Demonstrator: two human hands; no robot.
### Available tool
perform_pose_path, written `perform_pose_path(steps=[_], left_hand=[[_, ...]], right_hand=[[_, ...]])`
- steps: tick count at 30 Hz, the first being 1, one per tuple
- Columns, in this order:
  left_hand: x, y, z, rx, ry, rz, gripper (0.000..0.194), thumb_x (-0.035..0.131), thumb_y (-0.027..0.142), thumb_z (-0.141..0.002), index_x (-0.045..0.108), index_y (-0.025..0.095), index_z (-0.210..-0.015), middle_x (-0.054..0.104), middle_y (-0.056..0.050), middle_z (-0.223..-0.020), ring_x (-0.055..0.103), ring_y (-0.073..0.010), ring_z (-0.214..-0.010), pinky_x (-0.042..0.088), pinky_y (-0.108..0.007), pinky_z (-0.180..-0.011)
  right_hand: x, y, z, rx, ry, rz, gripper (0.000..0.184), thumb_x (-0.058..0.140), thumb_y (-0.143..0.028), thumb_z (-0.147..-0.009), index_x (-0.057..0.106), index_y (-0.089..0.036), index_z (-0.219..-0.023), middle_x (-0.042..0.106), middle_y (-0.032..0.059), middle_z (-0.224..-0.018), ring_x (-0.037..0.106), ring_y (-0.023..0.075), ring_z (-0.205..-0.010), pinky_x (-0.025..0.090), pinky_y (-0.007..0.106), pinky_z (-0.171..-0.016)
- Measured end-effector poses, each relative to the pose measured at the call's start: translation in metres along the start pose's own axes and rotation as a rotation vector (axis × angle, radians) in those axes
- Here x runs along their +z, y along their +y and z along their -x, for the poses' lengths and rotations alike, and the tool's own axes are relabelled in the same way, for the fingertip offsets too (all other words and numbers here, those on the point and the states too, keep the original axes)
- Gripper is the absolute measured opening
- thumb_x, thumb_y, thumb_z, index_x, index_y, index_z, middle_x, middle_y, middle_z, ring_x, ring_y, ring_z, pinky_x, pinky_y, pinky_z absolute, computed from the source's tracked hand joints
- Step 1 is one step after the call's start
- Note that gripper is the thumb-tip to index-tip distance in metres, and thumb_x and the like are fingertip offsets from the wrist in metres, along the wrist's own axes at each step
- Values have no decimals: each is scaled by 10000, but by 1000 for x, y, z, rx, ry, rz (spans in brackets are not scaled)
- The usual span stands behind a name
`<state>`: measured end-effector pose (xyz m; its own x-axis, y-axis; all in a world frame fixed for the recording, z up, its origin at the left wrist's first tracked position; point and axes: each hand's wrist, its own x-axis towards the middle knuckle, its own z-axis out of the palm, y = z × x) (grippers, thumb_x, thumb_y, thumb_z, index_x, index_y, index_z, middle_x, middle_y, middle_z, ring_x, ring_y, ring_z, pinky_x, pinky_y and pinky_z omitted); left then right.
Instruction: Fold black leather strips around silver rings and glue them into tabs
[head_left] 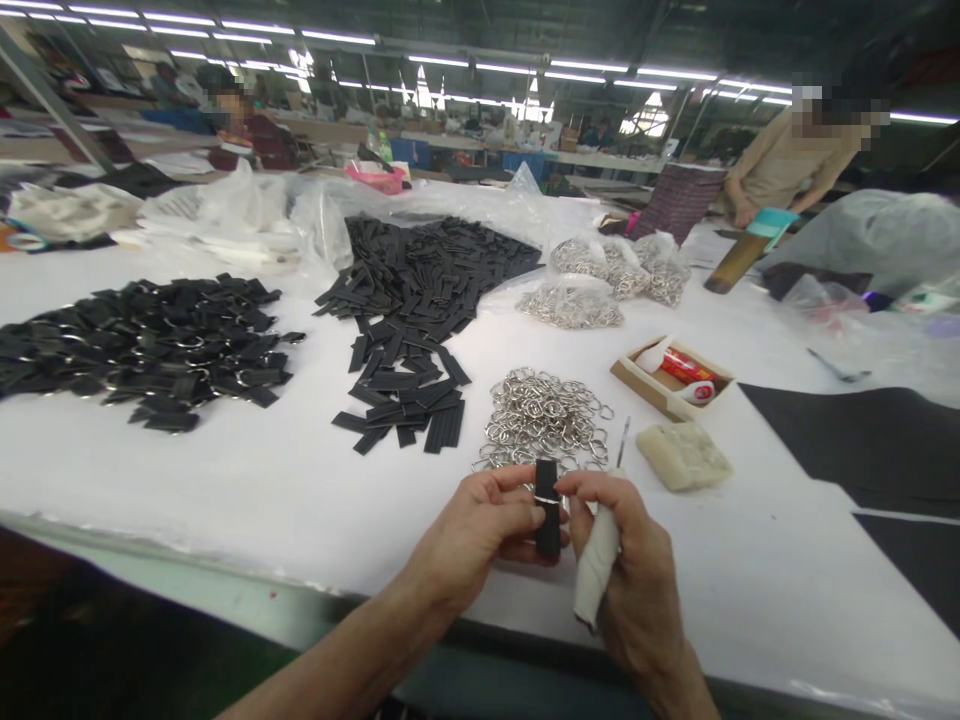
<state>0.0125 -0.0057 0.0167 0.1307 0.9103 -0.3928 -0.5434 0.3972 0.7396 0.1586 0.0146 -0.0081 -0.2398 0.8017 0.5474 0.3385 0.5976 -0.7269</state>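
A short black strap (pixel 547 535) with a metal ring across it is pinched upright in my left hand (pixel 480 525). My right hand (pixel 634 555) has its fingertips at the ring and the strap's right edge. Tucked in that same hand is an awl (pixel 598 570), its handle wrapped in white and its thin metal tip pointing away from me. Just beyond both hands lies a heap of silver metal rings (pixel 544 410). Behind it to the left spreads a pile of flat black straps (pixel 420 290). Farther left is a heap of black straps with rings on them (pixel 150 345).
Right of the rings stand a small box (pixel 626 385) holding a red and white tube (pixel 682 370) and a pale waxy block (pixel 684 455). Bags of rings (pixel 574 300) and a bottle (pixel 750 250) are farther back. Black sheets (pixel 862 440) lie right. A person (pixel 787 160) works across the table.
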Motion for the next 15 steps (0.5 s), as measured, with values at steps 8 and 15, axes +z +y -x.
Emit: perform_pose_path(steps=[8, 15], left_hand=[[1, 2, -2, -61, -55, 57, 221, 673, 99, -666, 687, 86, -886, 699, -73, -735, 645, -144, -640, 545, -292, -652], [-1, 2, -5, -8, 73, 191, 129, 693, 51, -633, 663, 111, -744, 706, -40, -670, 646, -126, -573, 536, -257, -642]], right_hand=[[-8, 1, 1, -27, -53, -18, 249, 488, -61, -824, 512, -245, -990, 597, 18, -859, 581, 167, -790, 475, 277, -635], [-10, 1, 0, -218, -147, 85, 295, 472, -9, -795, 528, -243, -965, 639, 48, -989, 564, 192, -897, 496, 332, -743]])
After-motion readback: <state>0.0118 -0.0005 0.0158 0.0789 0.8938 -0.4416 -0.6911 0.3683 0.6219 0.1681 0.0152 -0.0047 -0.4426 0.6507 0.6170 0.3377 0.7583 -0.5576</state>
